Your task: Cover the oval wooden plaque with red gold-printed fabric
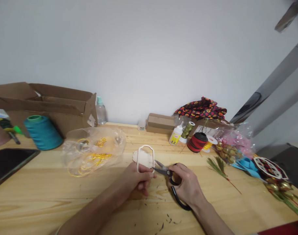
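Pinched in my left hand [140,179] is a thin, pale wooden frame [152,155] with a rounded top, held upright above the table. Behind it shows another pale wooden piece [144,159] with a wavy edge. My right hand [187,182] grips black-handled scissors [168,173], their blades parted and pointing left. The blade tips meet the lower right corner of the frame, close to my left fingertips. Whether anything lies between the blades is too small to tell. Dark scraps [162,225] are scattered on the wood below.
At left stand a cardboard box [53,109], a teal thread cone [42,133] and a phone [11,163]. A plastic bag [95,150] holds yellow cord. On the right are a glue bottle [175,134], a red thread spool [197,142], a green tassel [220,166] and blue ribbon [248,168].
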